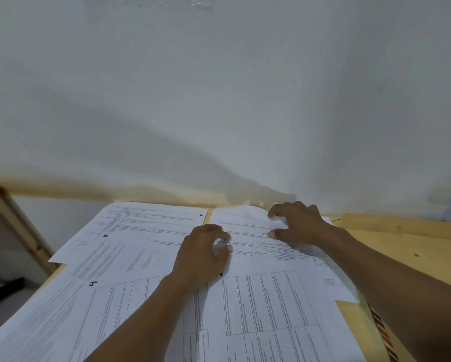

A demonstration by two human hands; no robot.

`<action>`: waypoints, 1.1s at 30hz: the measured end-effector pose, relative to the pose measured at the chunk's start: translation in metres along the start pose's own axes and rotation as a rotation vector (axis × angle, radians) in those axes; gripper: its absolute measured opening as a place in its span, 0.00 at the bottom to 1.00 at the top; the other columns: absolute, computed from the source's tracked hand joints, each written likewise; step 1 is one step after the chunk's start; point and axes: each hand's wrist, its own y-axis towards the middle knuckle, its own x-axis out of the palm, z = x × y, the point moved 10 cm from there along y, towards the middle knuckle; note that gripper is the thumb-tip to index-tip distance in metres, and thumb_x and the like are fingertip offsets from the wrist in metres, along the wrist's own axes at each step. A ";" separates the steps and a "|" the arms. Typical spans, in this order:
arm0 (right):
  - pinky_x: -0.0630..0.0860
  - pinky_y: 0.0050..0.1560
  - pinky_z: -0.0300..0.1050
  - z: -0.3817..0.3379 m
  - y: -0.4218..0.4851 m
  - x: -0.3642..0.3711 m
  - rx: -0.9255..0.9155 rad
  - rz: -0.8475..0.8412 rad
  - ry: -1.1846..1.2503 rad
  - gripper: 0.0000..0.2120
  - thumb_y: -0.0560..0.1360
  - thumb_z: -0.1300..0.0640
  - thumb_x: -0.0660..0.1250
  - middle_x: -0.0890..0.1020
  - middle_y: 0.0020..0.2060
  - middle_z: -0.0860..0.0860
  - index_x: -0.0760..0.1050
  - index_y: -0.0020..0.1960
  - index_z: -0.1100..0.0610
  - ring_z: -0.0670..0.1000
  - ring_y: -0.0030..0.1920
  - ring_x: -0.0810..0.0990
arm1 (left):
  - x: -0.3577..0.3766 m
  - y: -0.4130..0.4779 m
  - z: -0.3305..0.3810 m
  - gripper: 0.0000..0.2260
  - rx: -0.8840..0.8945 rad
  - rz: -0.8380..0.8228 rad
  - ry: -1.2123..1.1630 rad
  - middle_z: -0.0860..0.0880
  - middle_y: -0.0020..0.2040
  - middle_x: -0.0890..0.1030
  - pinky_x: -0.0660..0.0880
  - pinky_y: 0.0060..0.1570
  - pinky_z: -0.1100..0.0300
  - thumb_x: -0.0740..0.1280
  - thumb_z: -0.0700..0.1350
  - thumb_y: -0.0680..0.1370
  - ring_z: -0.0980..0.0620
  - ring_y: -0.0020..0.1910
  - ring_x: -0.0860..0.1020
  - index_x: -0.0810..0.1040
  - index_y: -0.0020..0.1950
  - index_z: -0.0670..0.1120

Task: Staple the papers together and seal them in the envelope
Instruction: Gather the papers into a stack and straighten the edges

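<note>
Head view: printed sheets [146, 257] fanned loose over wooden table [407, 246]; left hand [203, 253] and right hand [296, 223], fingers half-curled, press far-right sheet [247, 226]; gather squarely, aligning edges before stapling.

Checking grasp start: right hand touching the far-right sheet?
Touching. Head view: right hand fingertips press down on the far-right sheet, no gap visible.

A pale wooden table [415, 246] stands against a plain white wall [219, 87], dimly lit
</note>
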 end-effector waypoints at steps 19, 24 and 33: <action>0.71 0.64 0.51 -0.014 -0.005 -0.003 -0.013 0.004 0.284 0.20 0.68 0.46 0.78 0.79 0.56 0.45 0.75 0.56 0.44 0.50 0.60 0.76 | 0.000 0.002 0.006 0.12 0.038 0.057 0.124 0.54 0.68 0.78 0.70 0.61 0.57 0.67 0.56 0.79 0.53 0.69 0.73 0.83 0.60 0.58; 0.73 0.51 0.47 -0.029 0.001 -0.016 -0.083 0.019 0.308 0.14 0.71 0.56 0.74 0.77 0.54 0.48 0.73 0.49 0.43 0.52 0.53 0.75 | 0.000 0.006 0.010 0.12 0.053 0.030 0.185 0.53 0.73 0.72 0.71 0.60 0.56 0.66 0.58 0.79 0.50 0.69 0.73 0.82 0.60 0.60; 0.73 0.46 0.46 -0.050 -0.009 -0.128 -0.202 0.296 0.343 0.12 0.77 0.63 0.65 0.81 0.49 0.48 0.77 0.47 0.46 0.46 0.45 0.76 | -0.061 0.027 0.033 0.10 -0.046 0.181 -0.165 0.51 0.75 0.65 0.71 0.61 0.56 0.71 0.52 0.77 0.55 0.68 0.71 0.83 0.59 0.57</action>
